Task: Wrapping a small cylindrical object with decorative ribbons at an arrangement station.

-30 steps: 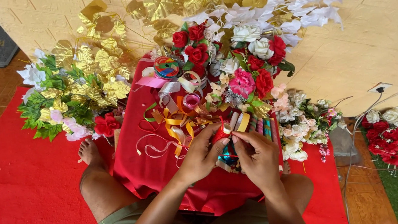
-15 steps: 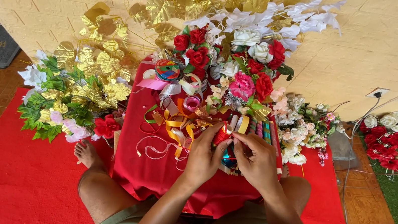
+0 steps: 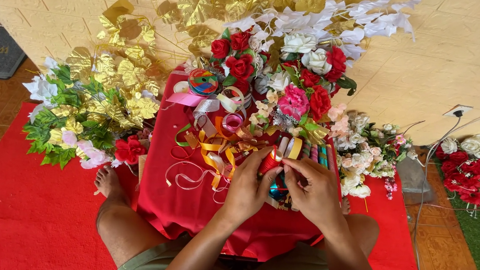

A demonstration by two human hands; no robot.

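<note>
**Both hands pinched on a red ribbon roll**

From the head camera I see my left hand (image 3: 249, 186) curled nearly closed, its fingertips gripping a small red ribbon roll (image 3: 268, 162) above the red cloth (image 3: 181, 203) on the low table. My right hand (image 3: 313, 188) is curled too, thumb and fingers meeting beside the roll; I cannot tell what it grips. The roll is glossy and mostly hidden by fingers. Loose orange ribbons (image 3: 218, 153) lie just beyond, before the artificial flowers (image 3: 301, 85).
</note>
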